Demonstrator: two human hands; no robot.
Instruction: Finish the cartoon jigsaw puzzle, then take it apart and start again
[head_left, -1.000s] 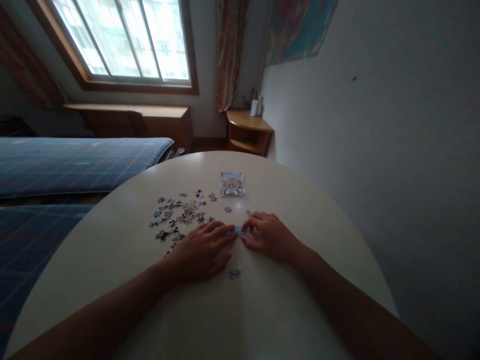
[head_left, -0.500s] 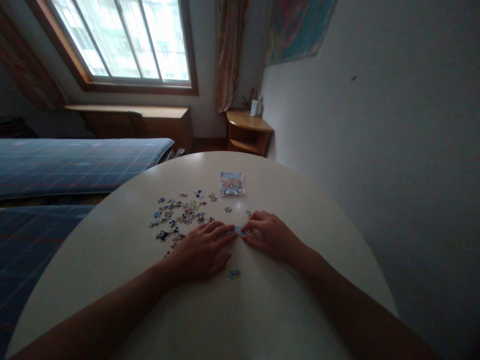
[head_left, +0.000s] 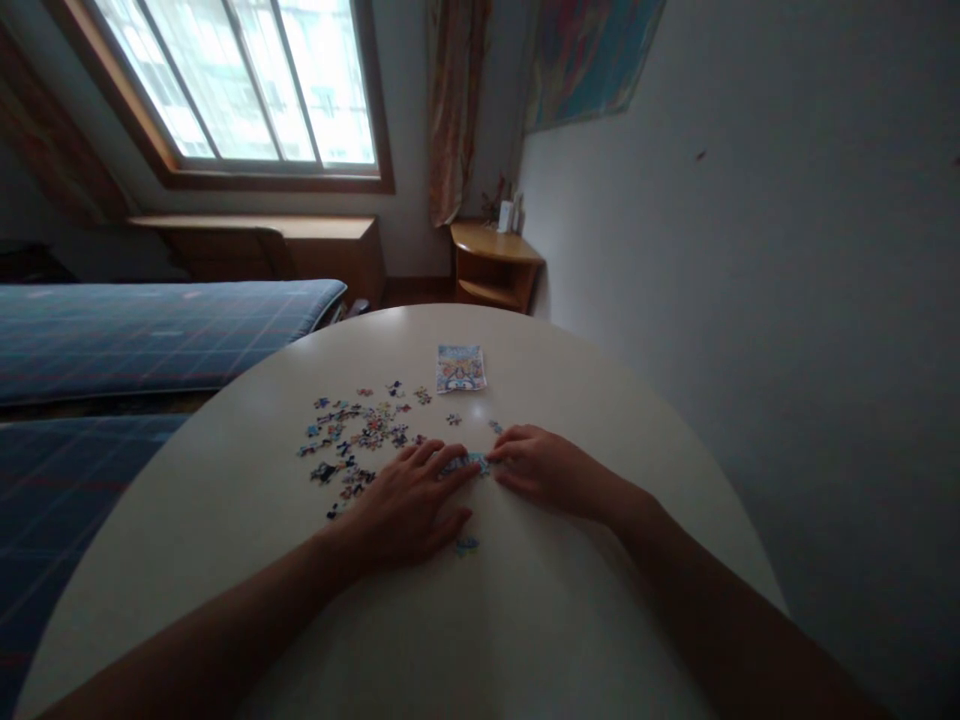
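My left hand lies on the table with its fingers spread, the fingertips resting on a short joined strip of blue jigsaw pieces. At the strip's right end, my right hand has its thumb and fingers drawn together; whether a piece is between them is hidden. Just below my left thumb lies a small cluster of blue-green pieces. One loose piece sits above my right fingers, and another piece is farther left. A pile of mixed jigsaw pieces spreads beyond my left hand.
A picture card of a colourful scene lies toward the far side of the round white table. Left of the table is a bed with a plaid mattress. A white wall rises on the right, and a corner shelf stands behind.
My right hand has shifted slightly right, uncovering more of the strip's end. My left fingers have moved a little to the right along it. The view has tilted slightly.
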